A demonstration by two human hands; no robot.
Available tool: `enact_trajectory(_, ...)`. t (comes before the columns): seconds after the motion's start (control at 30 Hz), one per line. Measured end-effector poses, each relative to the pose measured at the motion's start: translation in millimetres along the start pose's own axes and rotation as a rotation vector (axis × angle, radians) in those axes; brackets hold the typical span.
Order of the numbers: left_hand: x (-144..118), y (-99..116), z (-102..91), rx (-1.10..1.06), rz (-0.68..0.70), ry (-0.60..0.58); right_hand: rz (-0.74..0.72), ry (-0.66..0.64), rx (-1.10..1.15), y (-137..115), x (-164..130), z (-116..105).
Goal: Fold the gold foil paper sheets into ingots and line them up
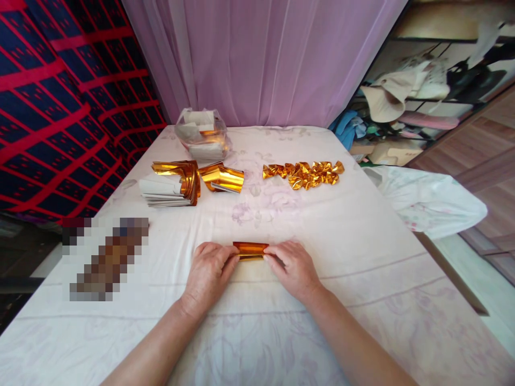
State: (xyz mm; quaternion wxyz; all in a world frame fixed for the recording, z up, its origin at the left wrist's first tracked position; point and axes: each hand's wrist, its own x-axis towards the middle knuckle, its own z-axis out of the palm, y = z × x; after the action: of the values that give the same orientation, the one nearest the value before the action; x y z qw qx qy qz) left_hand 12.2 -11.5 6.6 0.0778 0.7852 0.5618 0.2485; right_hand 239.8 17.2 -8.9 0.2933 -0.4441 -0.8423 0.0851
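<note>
A small sheet of gold foil paper (251,250), partly rolled or folded lengthwise, lies between my hands close above the tablecloth. My left hand (211,266) pinches its left end between thumb and fingers. At the right end, the thumb and fingers of my right hand (293,266) are closed on it the same way. Farther back on the left lies a stack of gold and white foil sheets (171,185), with a few loose curled gold sheets (223,178) beside it. Several folded gold foil pieces (308,175) form a cluster at the back right.
A clear plastic bag of paper sheets (203,134) stands at the table's far edge. A pixelated object (110,260) lies at the left. Purple curtains (265,59) hang behind the flowered tablecloth (341,236). Cluttered shelves (418,102) and a white cloth bundle (438,201) are on the right.
</note>
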Motion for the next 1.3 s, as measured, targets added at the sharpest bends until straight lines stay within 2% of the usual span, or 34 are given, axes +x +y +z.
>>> enact_trajectory(0.23,-0.6,-2.2,2.4,-0.019,0.004,0.014,0.072,0.038,0.005,-3.4,1.4,4.7)
enact_trajectory(0.57,1.5,-2.7,6.2,-0.011,-0.039,0.021,0.107,0.014,-0.092,-6.0,2.9,8.6)
enact_trajectory(0.73,0.3,0.8,2.7,0.082,0.044,0.052,0.111,0.006,-0.121,-5.8,4.6,10.5)
enact_trajectory(0.87,-4.5,15.8,1.5,0.174,0.161,0.124,0.110,-0.003,-0.124,-6.8,6.3,9.5)
enact_trajectory(1.03,-12.0,31.1,11.6,0.148,0.312,0.040,0.116,-0.005,-0.118,-7.6,7.3,8.5)
enact_trajectory(1.17,-15.7,28.4,18.5,0.167,0.291,-0.044,0.115,0.052,-0.070,-5.7,6.0,9.2)
enact_trajectory(1.3,-17.6,25.3,19.6,0.174,0.272,-0.072,0.118,0.101,-0.013,-4.6,4.3,9.4)
